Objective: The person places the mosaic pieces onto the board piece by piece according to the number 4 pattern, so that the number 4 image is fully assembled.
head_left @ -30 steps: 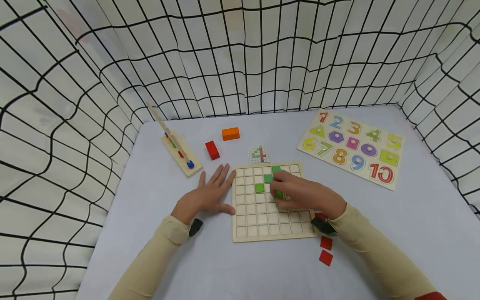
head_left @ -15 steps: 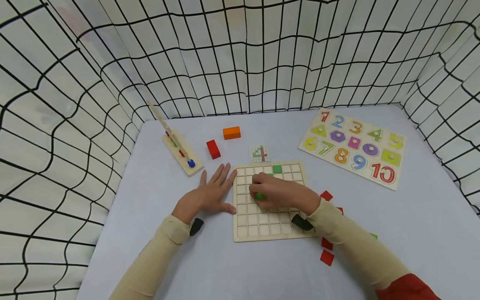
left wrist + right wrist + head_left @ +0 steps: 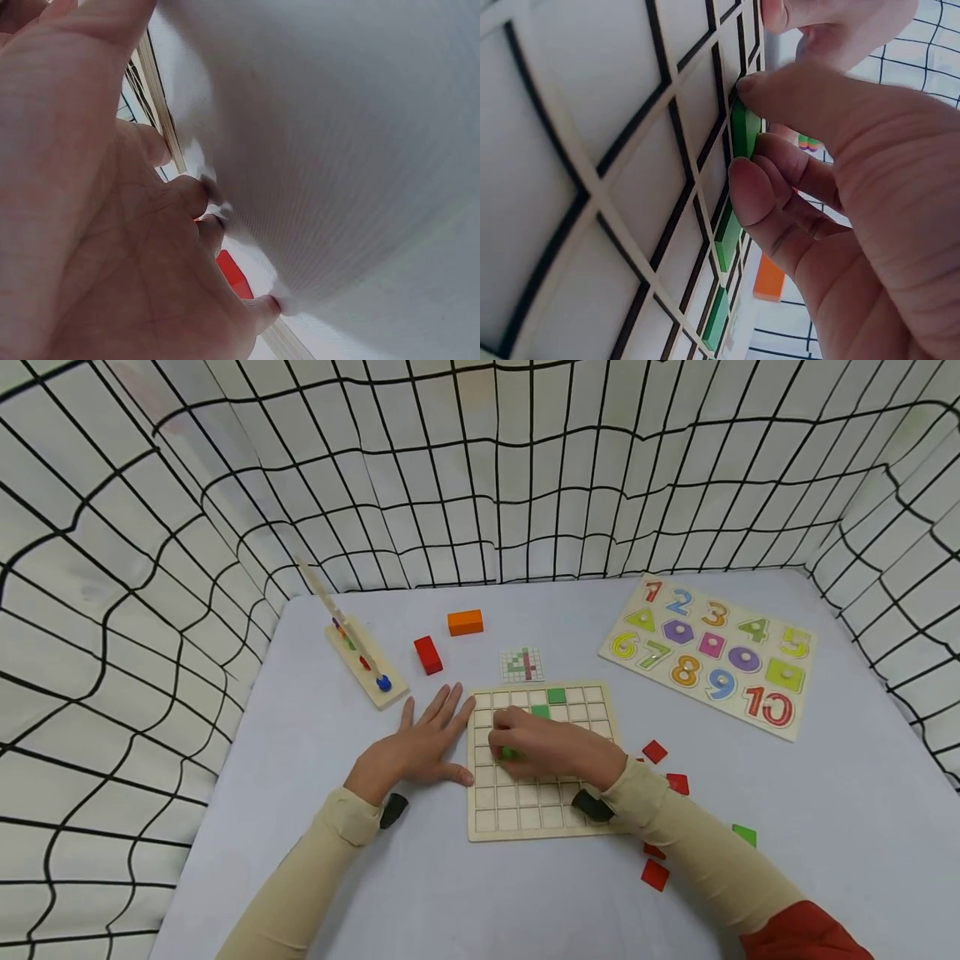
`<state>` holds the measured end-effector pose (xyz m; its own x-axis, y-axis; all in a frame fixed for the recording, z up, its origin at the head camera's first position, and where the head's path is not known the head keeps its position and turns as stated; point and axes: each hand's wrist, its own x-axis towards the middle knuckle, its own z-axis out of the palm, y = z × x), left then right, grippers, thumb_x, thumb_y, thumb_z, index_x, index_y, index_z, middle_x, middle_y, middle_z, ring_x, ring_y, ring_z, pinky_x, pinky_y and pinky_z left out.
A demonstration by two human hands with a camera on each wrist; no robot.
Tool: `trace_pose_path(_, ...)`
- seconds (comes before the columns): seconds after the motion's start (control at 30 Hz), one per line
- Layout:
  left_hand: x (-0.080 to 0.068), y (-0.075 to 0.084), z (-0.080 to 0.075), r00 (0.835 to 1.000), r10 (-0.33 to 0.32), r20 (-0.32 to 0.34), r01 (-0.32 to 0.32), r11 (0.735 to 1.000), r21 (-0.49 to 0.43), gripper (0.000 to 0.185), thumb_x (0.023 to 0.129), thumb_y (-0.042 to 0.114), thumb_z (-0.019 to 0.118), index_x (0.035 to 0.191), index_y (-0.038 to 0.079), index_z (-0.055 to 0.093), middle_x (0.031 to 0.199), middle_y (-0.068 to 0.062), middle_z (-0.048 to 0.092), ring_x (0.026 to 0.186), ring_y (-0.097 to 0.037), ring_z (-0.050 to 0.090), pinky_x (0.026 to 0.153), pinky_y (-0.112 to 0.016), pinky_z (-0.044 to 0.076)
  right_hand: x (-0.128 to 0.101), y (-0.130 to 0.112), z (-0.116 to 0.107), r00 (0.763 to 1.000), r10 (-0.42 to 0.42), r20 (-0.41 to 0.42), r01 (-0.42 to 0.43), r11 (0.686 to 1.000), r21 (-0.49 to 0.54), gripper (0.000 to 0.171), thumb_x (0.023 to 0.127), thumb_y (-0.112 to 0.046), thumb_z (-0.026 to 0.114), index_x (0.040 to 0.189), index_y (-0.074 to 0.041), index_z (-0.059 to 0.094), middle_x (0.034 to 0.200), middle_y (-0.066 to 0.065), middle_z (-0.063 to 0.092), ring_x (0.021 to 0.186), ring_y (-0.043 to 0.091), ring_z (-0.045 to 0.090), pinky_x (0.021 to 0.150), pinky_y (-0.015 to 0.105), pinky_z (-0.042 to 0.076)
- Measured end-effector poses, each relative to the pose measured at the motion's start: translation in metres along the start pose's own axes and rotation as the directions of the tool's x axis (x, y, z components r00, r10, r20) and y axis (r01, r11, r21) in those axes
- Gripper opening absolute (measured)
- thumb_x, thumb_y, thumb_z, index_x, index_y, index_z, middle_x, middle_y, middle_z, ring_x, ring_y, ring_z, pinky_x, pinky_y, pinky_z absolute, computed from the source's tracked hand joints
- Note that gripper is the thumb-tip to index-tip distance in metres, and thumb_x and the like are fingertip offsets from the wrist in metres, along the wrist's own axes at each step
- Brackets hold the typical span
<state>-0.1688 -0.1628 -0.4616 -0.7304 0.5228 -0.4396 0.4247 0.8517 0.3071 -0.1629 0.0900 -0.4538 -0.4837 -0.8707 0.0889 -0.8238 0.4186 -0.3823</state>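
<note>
Flat glossy green square tile (image 3: 744,129)

Over the last second we see the right hand (image 3: 555,747) travel leftward across the grid board (image 3: 543,827), carrying its green tile (image 3: 744,129) from the middle columns toward the left ones. With the forearm swung aside, red tiles (image 3: 655,751) and a green tile (image 3: 744,835) on the desk (image 3: 825,827) come into view.

A pale lavender-grey table (image 3: 525,910) is enclosed on 3 sides by a white cloth backdrop (image 3: 480,468) printed with a black grid, draped in soft folds under even light.
</note>
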Motion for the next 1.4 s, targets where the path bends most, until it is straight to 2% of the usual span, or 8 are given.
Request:
trace_pose_path(0.2,0.003,-0.004,0.005,1.0,-0.009,-0.015,0.009,1.0,0.017,0.128,0.086,0.075,0.073,0.174,0.021,-0.002,0.182,-0.008,-0.016,0.169,-0.035,-0.016,0.128,-0.076,-0.01,0.002,-0.003,-0.001,0.996,0.08,0.027,-0.081,0.994,0.069,0.004,0.097,-0.011,0.08,0.093,-0.011,0.079,0.098,0.002,0.063,0.093,0.016,0.056,0.086,0.03,0.055)
trace_pose_path(0.33,0.002,-0.003,0.004,1.0,-0.008,-0.01,0.008,1.0,0.009,0.128,0.086,0.074,0.073,0.174,0.021,-0.002,0.182,-0.008,-0.017,0.169,-0.035,-0.017,0.128,-0.076,-0.011,0.0,-0.005,-0.002,0.994,0.104,0.03,-0.105,0.993,0.06,0.004,0.097,-0.011,0.08,0.093,-0.01,0.081,0.097,0.003,0.063,0.091,0.016,0.055,0.085,0.03,0.054)
trace_pose_path(0.57,-0.002,0.004,-0.004,1.0,-0.01,0.018,0.01,1.0,0.013,0.126,0.089,0.07,0.074,0.174,0.017,-0.003,0.182,-0.011,-0.017,0.169,-0.037,-0.017,0.128,-0.076,-0.01,-0.008,-0.008,-0.003,0.999,0.019,-0.044,-0.019,1.0,-0.002,0.006,0.095,-0.006,0.081,0.09,-0.008,0.082,0.093,0.004,0.065,0.089,0.019,0.056,0.083,0.03,0.053)
trace_pose_path(0.67,-0.004,0.007,-0.006,0.999,-0.026,0.024,0.025,0.999,0.044,0.125,0.089,0.068,0.074,0.174,0.017,-0.003,0.182,-0.012,-0.016,0.169,-0.037,-0.016,0.129,-0.076,-0.008,-0.013,-0.009,-0.004,0.998,-0.025,-0.049,0.023,0.999,-0.027,0.005,0.094,-0.002,0.08,0.093,-0.006,0.082,0.1,0.007,0.069,0.093,0.022,0.06,0.086,0.031,0.055)
trace_pose_path(0.73,-0.005,0.008,-0.006,0.999,-0.034,0.025,0.033,0.998,0.055,0.125,0.089,0.067,0.075,0.174,0.016,-0.002,0.182,-0.012,-0.016,0.169,-0.037,-0.015,0.129,-0.076,-0.008,-0.018,-0.01,-0.006,1.0,-0.022,-0.011,0.022,0.999,-0.032,0.008,0.094,-0.004,0.079,0.101,-0.005,0.082,0.111,0.009,0.071,0.102,0.025,0.062,0.091,0.032,0.057)
trace_pose_path(0.9,-0.005,0.011,-0.008,0.999,-0.04,0.026,0.039,0.997,0.062,0.125,0.089,0.067,0.075,0.174,0.015,-0.002,0.182,-0.013,-0.015,0.169,-0.038,-0.014,0.129,-0.076,-0.007,-0.032,-0.016,-0.011,0.991,0.071,0.112,-0.073,0.997,0.02,0.028,0.1,-0.013,0.077,0.127,-0.005,0.076,0.141,0.014,0.066,0.131,0.03,0.061,0.108,0.037,0.058)
trace_pose_path(1.1,-0.004,0.011,-0.007,0.999,-0.039,0.033,0.038,0.999,0.033,0.125,0.09,0.064,0.077,0.174,0.015,-0.002,0.182,-0.012,-0.016,0.169,-0.037,-0.015,0.13,-0.075,-0.008,-0.054,-0.012,-0.017,0.995,0.078,0.057,-0.082,0.994,0.072,0.031,0.1,-0.012,0.077,0.13,-0.006,0.073,0.143,0.015,0.065,0.13,0.032,0.065,0.105,0.042,0.061)
trace_pose_path(1.4,-0.006,0.012,-0.009,0.999,-0.044,0.03,0.042,0.998,0.051,0.125,0.09,0.065,0.076,0.174,0.015,-0.002,0.181,-0.013,-0.016,0.169,-0.037,-0.014,0.129,-0.075,-0.008,-0.095,0.0,-0.029,0.979,0.204,0.022,-0.205,0.977,0.065,0.039,0.098,-0.014,0.079,0.135,-0.004,0.073,0.145,0.017,0.065,0.132,0.035,0.065,0.105,0.047,0.06)
